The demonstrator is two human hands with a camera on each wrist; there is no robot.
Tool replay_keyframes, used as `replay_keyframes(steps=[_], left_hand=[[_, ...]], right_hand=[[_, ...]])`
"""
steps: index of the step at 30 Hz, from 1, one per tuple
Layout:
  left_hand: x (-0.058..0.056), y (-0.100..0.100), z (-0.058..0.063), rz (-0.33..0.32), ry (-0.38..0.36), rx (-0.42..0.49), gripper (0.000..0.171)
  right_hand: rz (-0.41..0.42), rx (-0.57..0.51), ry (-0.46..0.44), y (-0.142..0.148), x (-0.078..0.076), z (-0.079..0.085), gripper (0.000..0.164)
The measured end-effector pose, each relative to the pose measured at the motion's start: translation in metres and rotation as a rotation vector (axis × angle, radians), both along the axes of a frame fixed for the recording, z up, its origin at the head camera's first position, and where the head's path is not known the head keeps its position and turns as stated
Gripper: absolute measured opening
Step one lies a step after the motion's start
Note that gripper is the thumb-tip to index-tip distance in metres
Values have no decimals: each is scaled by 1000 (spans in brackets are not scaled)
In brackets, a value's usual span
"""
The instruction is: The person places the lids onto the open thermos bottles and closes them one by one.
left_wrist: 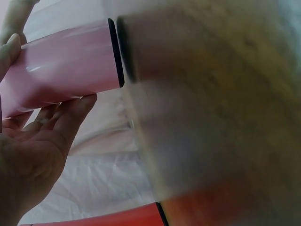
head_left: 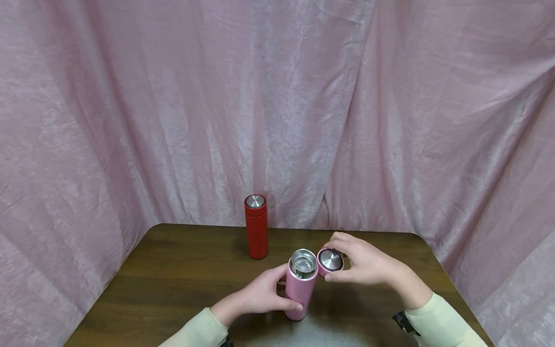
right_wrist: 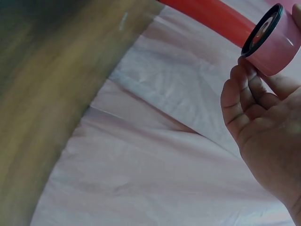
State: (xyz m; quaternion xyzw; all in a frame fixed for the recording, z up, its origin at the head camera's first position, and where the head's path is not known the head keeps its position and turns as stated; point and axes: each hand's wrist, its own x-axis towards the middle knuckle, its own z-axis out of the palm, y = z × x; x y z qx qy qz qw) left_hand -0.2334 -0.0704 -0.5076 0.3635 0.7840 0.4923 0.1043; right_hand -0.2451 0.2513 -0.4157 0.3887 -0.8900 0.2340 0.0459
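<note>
I see the left hand (head_left: 263, 292) gripping the pink bottle (head_left: 299, 290), already uncapped; the right hand (head_left: 365, 261) pinches its cap (head_left: 331, 260) just beside. The red bottle (head_left: 257, 235) is still capped.

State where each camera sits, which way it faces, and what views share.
Head: on the person's head, facing forward and down at the table and curtain; the left hand, right hand and both sleeves show.
Left wrist: on that wrist, looking at the pink bottle; the left hand shows.
Right wrist: on that wrist, looking at the pink lid; the right hand shows.
Shared: both wrist views show the red bottle.
</note>
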Motion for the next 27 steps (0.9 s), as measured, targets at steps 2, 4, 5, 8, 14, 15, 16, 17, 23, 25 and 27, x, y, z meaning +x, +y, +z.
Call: replay_keyframes(steps=[2,4,5,8,14,15,16,17,23,25,27], left_hand=[[2,-1,0,1,8,-8,69],[3,-1,0,0,9,-14,69],[3,-2,1,-1,8,-16,70],[4,-3,1,-4,4,-16,70],[5,-4,1,-18,-19,-5,70],[6,-4,1,-20,-29,-1,71],[6,-4,1,-22,-39,2,71],[7,-4,0,-24,-49,5,71],[10,-4,0,-26,-59,4,69],[11,-3,0,-28,-54,1,68],[11,-3,-1,-27,-50,-5,68]], right_hand=[[6,0,0,0,1,5,45],[10,2,8,0,2,9,45],[11,5,12,0,2,11,45],[14,9,26,0,2,17,46],[24,7,33,0,3,31,47],[29,4,37,1,2,33,46],[36,1,42,0,2,35,46],[43,-1,46,0,2,37,46],[73,-7,55,-2,0,47,45],[77,-7,54,-3,0,50,45],[86,-13,56,-4,0,54,45]])
